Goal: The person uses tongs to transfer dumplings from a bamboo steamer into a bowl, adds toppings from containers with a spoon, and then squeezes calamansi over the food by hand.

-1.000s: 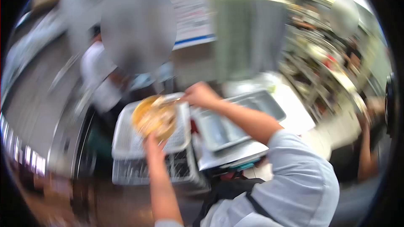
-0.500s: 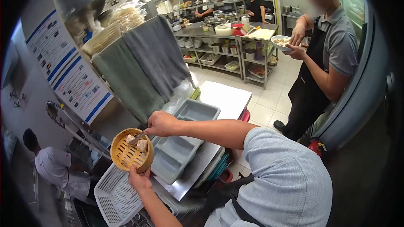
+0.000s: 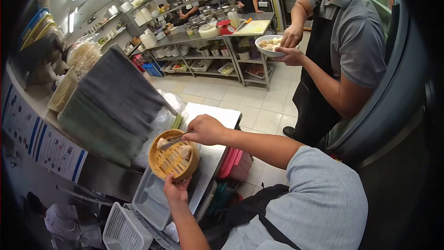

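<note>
My left hand (image 3: 176, 190) grips a round bamboo steamer basket (image 3: 162, 164) from below at its near side, the thumb over the rim. Inside, on the slatted base, lie two pale dumplings (image 3: 186, 152), one toward the left and one toward the right. From the far rim my right hand (image 3: 204, 129) reaches in, its fingers closed on slim metal tongs (image 3: 174, 142). Their tips are right at the left dumpling. Under the basket is a grey divided tray (image 3: 150, 199), partly hidden by it.
A white perforated plastic basket (image 3: 125, 229) stands at lower left. Dark towels (image 3: 115, 97) hang beyond the tray. At right a person in a black apron (image 3: 314, 65) holds a white bowl (image 3: 266, 48). A pink bin (image 3: 235, 164) sits beside the table; steel shelving (image 3: 208, 65) stands behind.
Both hands and the steamer basket have moved right in view, now over the grey tray. The view has turned, and the person with the bowl appears closer. Both dumplings are still inside.
</note>
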`<control>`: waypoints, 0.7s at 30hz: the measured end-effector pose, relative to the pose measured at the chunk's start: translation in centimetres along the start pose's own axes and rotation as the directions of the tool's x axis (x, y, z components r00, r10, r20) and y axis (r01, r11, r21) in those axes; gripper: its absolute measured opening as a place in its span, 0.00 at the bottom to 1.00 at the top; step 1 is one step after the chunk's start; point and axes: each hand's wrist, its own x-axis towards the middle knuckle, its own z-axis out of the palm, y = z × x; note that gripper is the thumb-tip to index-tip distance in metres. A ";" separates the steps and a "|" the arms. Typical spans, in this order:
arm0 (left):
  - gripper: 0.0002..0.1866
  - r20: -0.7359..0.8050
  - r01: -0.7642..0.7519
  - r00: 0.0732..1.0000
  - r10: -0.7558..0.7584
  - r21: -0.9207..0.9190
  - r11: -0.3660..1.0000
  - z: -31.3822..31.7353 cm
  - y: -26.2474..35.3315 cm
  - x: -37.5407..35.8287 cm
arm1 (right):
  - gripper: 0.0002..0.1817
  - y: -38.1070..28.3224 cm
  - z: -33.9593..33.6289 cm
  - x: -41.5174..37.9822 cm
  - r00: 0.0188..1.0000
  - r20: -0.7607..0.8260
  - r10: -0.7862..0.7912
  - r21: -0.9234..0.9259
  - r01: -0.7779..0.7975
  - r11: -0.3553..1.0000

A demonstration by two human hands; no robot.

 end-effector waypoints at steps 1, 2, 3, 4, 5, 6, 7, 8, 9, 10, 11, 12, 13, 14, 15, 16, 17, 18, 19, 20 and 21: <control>0.29 0.040 0.034 0.999 -0.035 0.022 0.999 1.0 -0.9 0.4 | 0.23 1.3 -1.0 -0.5 1.000 -0.024 0.016 -0.017 -0.016 1.000; 0.29 0.046 0.071 0.996 -0.073 0.044 0.997 2.0 -1.6 0.9 | 0.22 2.5 -2.1 -0.9 0.998 0.007 0.058 0.014 -0.058 0.998; 0.29 0.049 0.079 0.995 -0.082 0.047 0.996 3.4 -2.4 1.2 | 0.22 3.7 -3.1 -1.4 0.998 0.005 0.067 0.014 -0.067 0.998; 0.26 0.044 0.079 0.996 -0.080 0.025 0.997 4.6 -3.1 1.4 | 0.22 4.7 -3.9 -1.9 0.994 0.004 0.113 0.022 -0.113 0.993; 0.24 0.041 0.078 0.996 -0.078 0.000 0.997 5.7 -3.6 1.7 | 0.22 5.6 -4.6 -2.4 0.988 0.003 0.157 0.028 -0.157 0.987; 0.24 0.045 0.084 0.995 -0.084 0.002 0.996 6.6 -4.0 2.0 | 0.22 6.6 -5.1 -2.9 0.991 -0.024 0.132 0.016 -0.131 0.991; 0.24 0.059 0.103 0.993 -0.103 0.005 0.995 7.3 -4.4 2.3 | 0.22 7.4 -5.5 -3.4 0.990 -0.027 0.139 0.017 -0.138 0.990; 0.24 0.071 0.123 0.990 -0.123 0.010 0.992 7.8 -4.7 2.6 | 0.22 8.0 -5.9 -3.9 0.989 -0.065 0.130 0.027 -0.128 0.991; 0.24 0.071 0.125 0.990 -0.126 0.014 0.992 8.1 -5.1 3.0 | 0.22 8.6 -6.2 -4.3 0.988 -0.103 0.118 0.036 -0.115 0.993; 0.24 0.092 0.129 0.987 -0.131 0.032 0.991 8.6 -5.5 3.6 | 0.21 9.3 -6.6 -4.5 0.986 -0.129 0.102 0.029 -0.099 0.995; 0.25 0.115 0.130 0.984 -0.135 0.051 0.990 8.8 -5.7 4.1 | 0.21 9.7 -6.8 -4.8 0.986 -0.134 0.103 0.033 -0.099 0.995; 0.25 0.117 0.127 0.984 -0.133 0.056 0.990 8.9 -5.8 4.5 | 0.20 9.9 -7.0 -4.9 0.985 -0.139 0.105 0.041 -0.100 0.994; 0.27 0.148 0.141 0.977 -0.155 0.099 0.985 8.9 -6.0 4.9 | 0.20 10.3 -7.2 -5.0 0.984 -0.142 0.107 0.049 -0.101 0.994; 0.29 0.177 0.154 0.968 -0.178 0.140 0.978 9.0 -6.1 5.2 | 0.19 10.7 -7.0 -4.9 0.984 -0.137 0.110 0.050 -0.104 0.993; 0.29 0.173 0.152 0.969 -0.175 0.142 0.978 9.4 -6.2 5.3 | 0.19 10.9 -7.2 -4.7 0.985 -0.136 0.108 0.054 -0.102 0.993; 0.30 0.175 0.144 0.970 -0.169 0.150 0.978 9.8 -6.1 5.3 | 0.20 11.1 -7.2 -4.5 0.986 -0.099 0.134 0.065 -0.128 0.990; 0.30 0.176 0.135 0.971 -0.162 0.157 0.978 10.4 -6.2 5.3 | 0.20 11.4 -7.4 -4.1 0.986 -0.061 0.158 0.073 -0.153 0.985; 0.30 0.169 0.134 0.973 -0.160 0.156 0.979 10.5 -6.0 5.3 | 0.20 11.5 -7.1 -3.8 0.986 -0.055 0.155 0.078 -0.150 0.986; 0.30 0.175 0.126 0.973 -0.151 0.146 0.981 10.5 -5.9 5.3 | 0.20 11.6 -6.7 -3.5 0.988 -0.053 0.147 0.081 -0.142 0.987; 0.30 0.183 0.119 0.973 -0.143 0.134 0.984 10.4 -5.8 5.2 | 0.20 11.5 -6.3 -3.2 0.989 -0.052 0.139 0.082 -0.134 0.988; 0.30 0.178 0.119 0.974 -0.141 0.129 0.984 10.0 -5.7 5.2 | 0.20 11.3 -5.9 -3.0 0.990 -0.045 0.136 0.082 -0.132 0.988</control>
